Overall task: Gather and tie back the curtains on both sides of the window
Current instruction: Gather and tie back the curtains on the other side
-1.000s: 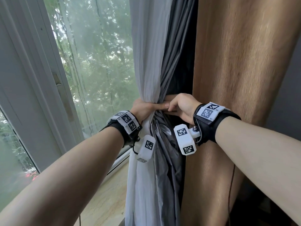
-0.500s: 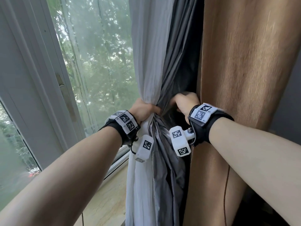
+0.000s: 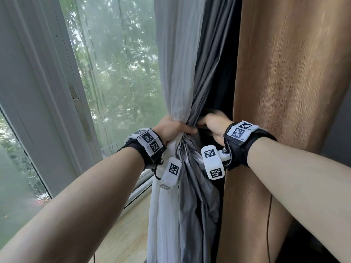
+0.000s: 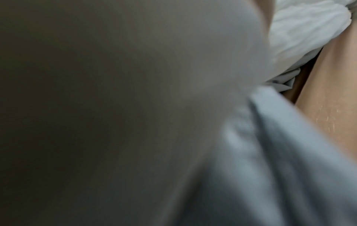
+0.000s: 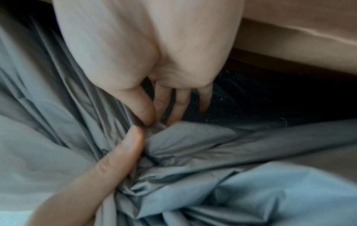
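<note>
Curtains: white sheer point(image 3: 176, 76) and grey lining point(image 3: 207, 86) bunched at waist height, betw. window point(image 3: 114, 69) and brown drape point(image 3: 288, 92).
L hand point(image 3: 171, 128): fingers wrapped round the white/grey bunch, clenched on it; forearm reaches in from lower left.
R hand point(image 5: 154, 61): fingers extended behind the grey folds, thumb point(image 5: 139, 105) on the fabric; looks like reaching, not a firm grasp.
Tie: none visible; step judged unfinished.
Advice: keep L grip tight at the pinch; R sweeps stray folds from behind into the bundle before wrapping.
Risk: slick lining may slip out.
</note>
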A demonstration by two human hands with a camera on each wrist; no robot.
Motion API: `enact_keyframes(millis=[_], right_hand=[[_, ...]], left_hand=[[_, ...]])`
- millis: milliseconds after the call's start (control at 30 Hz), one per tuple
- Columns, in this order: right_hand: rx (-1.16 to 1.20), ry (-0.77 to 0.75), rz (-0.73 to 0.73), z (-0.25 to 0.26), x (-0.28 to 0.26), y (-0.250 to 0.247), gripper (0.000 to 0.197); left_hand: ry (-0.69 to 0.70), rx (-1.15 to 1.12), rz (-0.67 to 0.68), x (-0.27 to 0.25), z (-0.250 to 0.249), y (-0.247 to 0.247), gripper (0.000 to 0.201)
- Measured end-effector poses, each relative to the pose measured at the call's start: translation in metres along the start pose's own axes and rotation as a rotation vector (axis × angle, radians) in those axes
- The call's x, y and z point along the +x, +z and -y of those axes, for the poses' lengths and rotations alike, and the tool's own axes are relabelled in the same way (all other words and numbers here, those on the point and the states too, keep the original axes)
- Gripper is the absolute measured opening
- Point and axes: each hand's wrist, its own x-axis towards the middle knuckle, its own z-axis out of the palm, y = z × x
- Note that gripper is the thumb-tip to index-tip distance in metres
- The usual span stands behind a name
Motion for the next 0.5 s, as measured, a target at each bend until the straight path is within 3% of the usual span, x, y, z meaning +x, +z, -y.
enact_keyframes(millis=[167,300,433,500], right_hand=[[0.03,0.002,0.015,0.01,-0.008,-0.004,0.06],[0.028,0.005,0.059,0.022,-0.021,-0.006,0.023],[-0.01,-0.012,0.12,0.024,-0.022,-0.014,0.022],[-0.065,-0.007,0.063,0.024,-0.021,-0.017,0.015]], left_hand=[[0.023,-0.024,-0.008,0.003,0.002,-0.003,0.062],[0.011,0.032,-0.04,0.004,0.003,-0.001,0.052],[-0.013,0.067,-0.049,0.004,0.001,0.001,0.058],[-0.055,0.081,-0.068,0.003,-0.001,0.002,0.048]])
